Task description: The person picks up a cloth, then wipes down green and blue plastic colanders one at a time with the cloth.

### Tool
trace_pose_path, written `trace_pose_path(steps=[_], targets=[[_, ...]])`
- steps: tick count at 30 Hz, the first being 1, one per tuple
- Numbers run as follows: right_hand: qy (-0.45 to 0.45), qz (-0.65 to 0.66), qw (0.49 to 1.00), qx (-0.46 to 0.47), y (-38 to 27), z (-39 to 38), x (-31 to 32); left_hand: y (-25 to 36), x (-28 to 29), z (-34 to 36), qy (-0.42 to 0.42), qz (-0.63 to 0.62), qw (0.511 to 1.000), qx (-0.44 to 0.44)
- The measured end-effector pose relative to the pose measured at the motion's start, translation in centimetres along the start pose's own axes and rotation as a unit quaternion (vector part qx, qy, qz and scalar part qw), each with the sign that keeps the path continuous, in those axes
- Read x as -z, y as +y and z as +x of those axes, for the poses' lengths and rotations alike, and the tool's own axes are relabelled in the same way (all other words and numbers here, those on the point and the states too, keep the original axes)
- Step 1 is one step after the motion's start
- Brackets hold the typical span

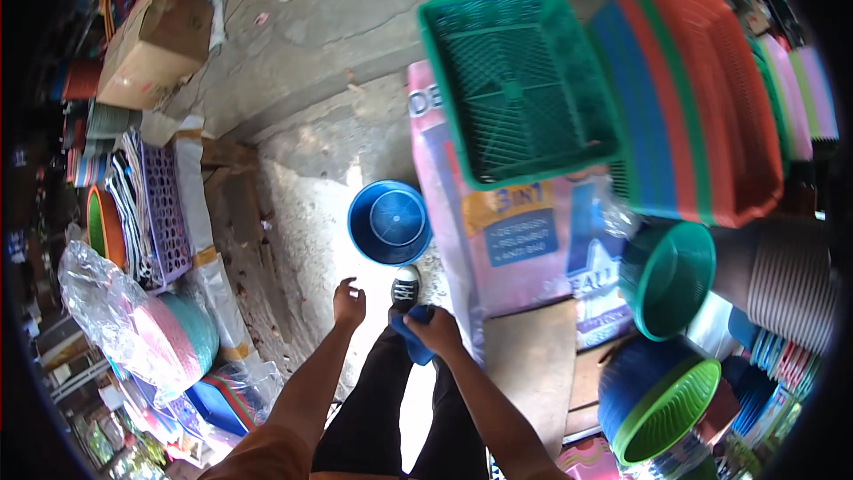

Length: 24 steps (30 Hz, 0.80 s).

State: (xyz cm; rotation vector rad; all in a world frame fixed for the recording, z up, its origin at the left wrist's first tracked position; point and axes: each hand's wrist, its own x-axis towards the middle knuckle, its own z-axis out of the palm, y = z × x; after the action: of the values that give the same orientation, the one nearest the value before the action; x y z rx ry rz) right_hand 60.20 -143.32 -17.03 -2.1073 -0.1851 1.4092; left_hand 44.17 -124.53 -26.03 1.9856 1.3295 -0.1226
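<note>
One blue cloth: we found it bunched in the right hand, near the middle of the scene, above the person's legs. Its long axis ran from far left to near right, and its loose end hung toward us. The right fingers were closed round its upper part.

One left hand: fingers loosely curled and parted, holding nothing, on the near-left side of the bucket and apart from it.

One blue bucket: it stood on the concrete floor with its mouth upward, just beyond a black shoe with white laces. We saw bare plastic inside, with a pale ringed base.

One pink and purple printed sheet, right: we noted large capitals, a numeral on a yellow-orange band, and a blue panel with three lines of small white type.

One green basket, far right: rectangular, latticed, open side up, its long axis running near to far. We listed beside it a nested stack of baskets in blue, red and green.

Nearer on the right, we logged one green basin, tilted, and one lime colander. Far left, one cardboard box.
</note>
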Motion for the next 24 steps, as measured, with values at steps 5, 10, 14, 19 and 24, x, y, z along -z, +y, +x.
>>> trace_pose_path(steps=[5, 10, 14, 19, 24], targets=[[0.148, -0.003, 0.986, -0.077, -0.2, 13.5, -4.8, -2.8, -2.6, 10.8, 0.004, -0.021, 0.997, 0.075], [0.222, -0.092, 0.963, -0.120, 2.7, 24.2, -6.6, -4.5, -4.5, 17.7, 0.017, 0.002, 0.994, 0.108], [0.218, -0.134, 0.958, -0.129, 2.5, 26.1, -7.0, -6.3, -4.9, 19.3, -0.009, 0.007, 0.992, 0.128], [0.256, -0.154, 0.946, -0.126, 3.3, 26.9, -7.3, -6.7, -5.8, 19.9, 0.014, 0.006, 0.989, 0.147], [0.275, -0.140, 0.944, -0.114, 4.1, 27.1, -7.6, -6.7, -5.8, 20.1, -0.004, 0.026, 0.987, 0.161]])
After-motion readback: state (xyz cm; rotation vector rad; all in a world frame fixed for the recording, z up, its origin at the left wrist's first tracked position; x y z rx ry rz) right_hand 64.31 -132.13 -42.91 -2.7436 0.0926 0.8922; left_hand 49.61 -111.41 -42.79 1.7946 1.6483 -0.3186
